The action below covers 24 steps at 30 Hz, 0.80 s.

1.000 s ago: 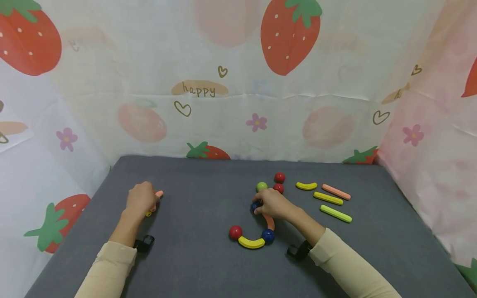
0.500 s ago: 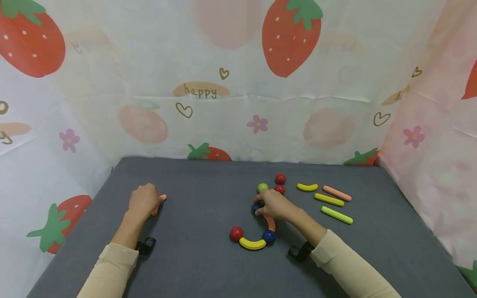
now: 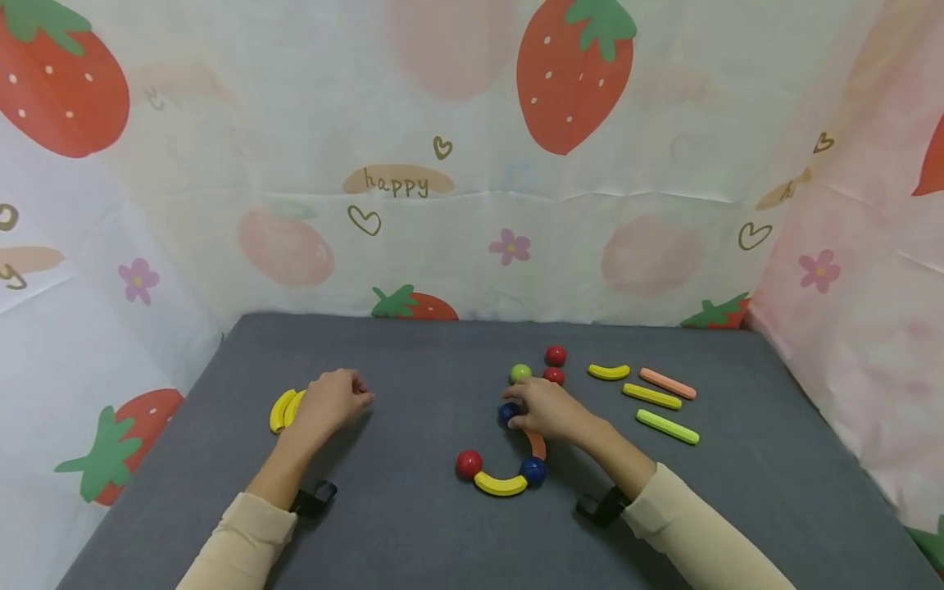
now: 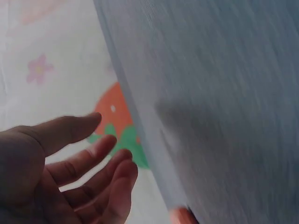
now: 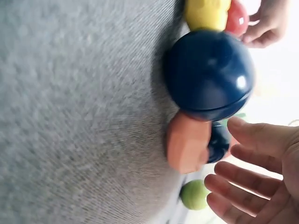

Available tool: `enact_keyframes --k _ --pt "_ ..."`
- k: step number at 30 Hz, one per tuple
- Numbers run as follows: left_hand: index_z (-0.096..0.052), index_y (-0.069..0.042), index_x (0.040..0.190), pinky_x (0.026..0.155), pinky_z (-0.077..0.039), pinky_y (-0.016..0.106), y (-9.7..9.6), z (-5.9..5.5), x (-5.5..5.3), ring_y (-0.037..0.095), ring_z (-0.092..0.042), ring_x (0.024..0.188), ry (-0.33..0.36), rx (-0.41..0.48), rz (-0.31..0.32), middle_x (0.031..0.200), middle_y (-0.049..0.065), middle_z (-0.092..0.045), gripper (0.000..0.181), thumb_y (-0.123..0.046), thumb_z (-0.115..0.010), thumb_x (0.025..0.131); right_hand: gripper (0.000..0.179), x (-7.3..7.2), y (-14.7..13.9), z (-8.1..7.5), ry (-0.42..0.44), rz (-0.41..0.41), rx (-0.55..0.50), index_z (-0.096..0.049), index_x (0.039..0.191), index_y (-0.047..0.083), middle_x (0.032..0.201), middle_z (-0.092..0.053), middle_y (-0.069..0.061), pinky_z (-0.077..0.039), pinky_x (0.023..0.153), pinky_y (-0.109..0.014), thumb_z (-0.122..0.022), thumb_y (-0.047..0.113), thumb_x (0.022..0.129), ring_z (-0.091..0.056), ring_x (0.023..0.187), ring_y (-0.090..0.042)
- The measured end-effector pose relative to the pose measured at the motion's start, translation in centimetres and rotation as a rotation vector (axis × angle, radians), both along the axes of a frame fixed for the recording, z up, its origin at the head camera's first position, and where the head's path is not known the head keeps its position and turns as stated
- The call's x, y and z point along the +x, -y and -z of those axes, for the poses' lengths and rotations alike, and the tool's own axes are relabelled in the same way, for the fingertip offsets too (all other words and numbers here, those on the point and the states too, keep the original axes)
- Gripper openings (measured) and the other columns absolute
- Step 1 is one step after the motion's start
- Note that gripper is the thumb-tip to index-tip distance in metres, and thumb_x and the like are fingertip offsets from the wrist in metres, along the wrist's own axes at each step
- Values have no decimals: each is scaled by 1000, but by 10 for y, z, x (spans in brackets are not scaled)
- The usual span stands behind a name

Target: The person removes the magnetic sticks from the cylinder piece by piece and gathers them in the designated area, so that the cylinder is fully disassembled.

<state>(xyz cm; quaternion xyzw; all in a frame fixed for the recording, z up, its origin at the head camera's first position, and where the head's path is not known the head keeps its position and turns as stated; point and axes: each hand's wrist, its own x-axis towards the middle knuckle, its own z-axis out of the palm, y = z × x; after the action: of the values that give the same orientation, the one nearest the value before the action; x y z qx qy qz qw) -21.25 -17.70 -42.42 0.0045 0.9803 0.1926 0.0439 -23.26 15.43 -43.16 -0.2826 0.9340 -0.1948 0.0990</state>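
Observation:
In the head view my left hand (image 3: 332, 403) hovers over the left of the table, next to two curved yellow rods (image 3: 283, 410). The left wrist view shows its thumb and fingers apart, nothing between them, and an orange piece (image 4: 182, 215) at the bottom edge. My right hand (image 3: 549, 406) holds a dark blue ball (image 3: 507, 415) between thumb and fingers. An orange curved rod (image 3: 537, 446) joins that ball to a second blue ball (image 3: 533, 470). From there a curved yellow rod (image 3: 501, 485) leads to a red ball (image 3: 469, 464).
Beyond my right hand lie a green ball (image 3: 520, 374) and two red balls (image 3: 555, 355). Farther right are a short curved yellow rod (image 3: 609, 372), a straight orange rod (image 3: 668, 383), a straight yellow rod (image 3: 652, 397) and a lime rod (image 3: 667, 427). A printed curtain (image 3: 472, 246) stands behind the table.
My left hand has moved right, uncovering the two curved yellow rods; the orange pieces seen by it earlier are now hidden in the head view. My right hand stays at the blue ball.

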Motion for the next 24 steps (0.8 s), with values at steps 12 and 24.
enact_keyframes --k 12,24 --pt "-71 -9 101 66 -49 25 -52 13 16 10 -60 80 39 292 385 92 1 -70 16 -20 -70 90 31 43 -10 -9 -119 -209 -32 -71 114 5 107 -68 -7 -53 79 -32 -72 24 89 -63 88 -18" --pt "-70 -11 108 75 -52 28 -102 12 35 14 -66 90 171 289 585 101 0 -68 23 -20 -74 87 19 60 6 3 -29 -369 53 -74 101 11 93 -69 4 -51 75 -19 -76 22 85 -57 82 -2"
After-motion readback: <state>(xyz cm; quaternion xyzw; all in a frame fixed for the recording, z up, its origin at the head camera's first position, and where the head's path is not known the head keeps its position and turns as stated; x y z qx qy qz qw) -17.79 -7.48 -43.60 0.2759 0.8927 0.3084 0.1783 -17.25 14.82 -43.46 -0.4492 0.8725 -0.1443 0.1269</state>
